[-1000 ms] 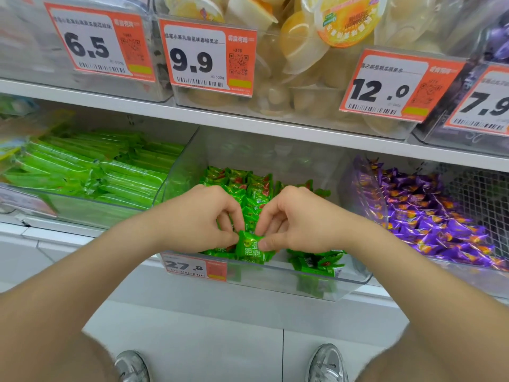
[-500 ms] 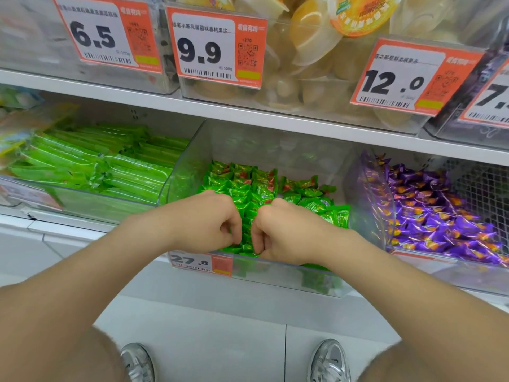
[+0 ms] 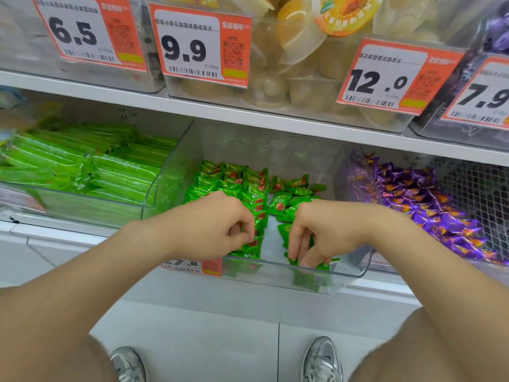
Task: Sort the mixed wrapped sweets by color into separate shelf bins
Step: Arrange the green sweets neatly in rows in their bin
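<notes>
Nearest, at the bottom edge, two grey shoes (image 3: 322,359) stand on the pale floor, with bare knees to either side. Above them both forearms reach forward into a clear middle bin (image 3: 275,274), which holds the green sweets (image 3: 234,177). The left hand (image 3: 217,227) is curled, thumb and fingertips pinching the near end of a neat row of these sweets on the bin's left side. The right hand (image 3: 325,230) points its fingers down and nips one of the green sweets against the bin's front wall, among a looser pile on the right. A bare strip of bin floor shows between the two hands. A price tag (image 3: 192,264) on the bin front is partly hidden by the left wrist. Left of this bin lie long green packets (image 3: 82,166); right of it, purple sweets (image 3: 429,205) fill their own bin. Farther up, a white shelf (image 3: 248,114) carries clear bins of pale jelly cups (image 3: 303,31) behind orange tags reading 6.5, 9.9, 12.0 and 7.9.
</notes>
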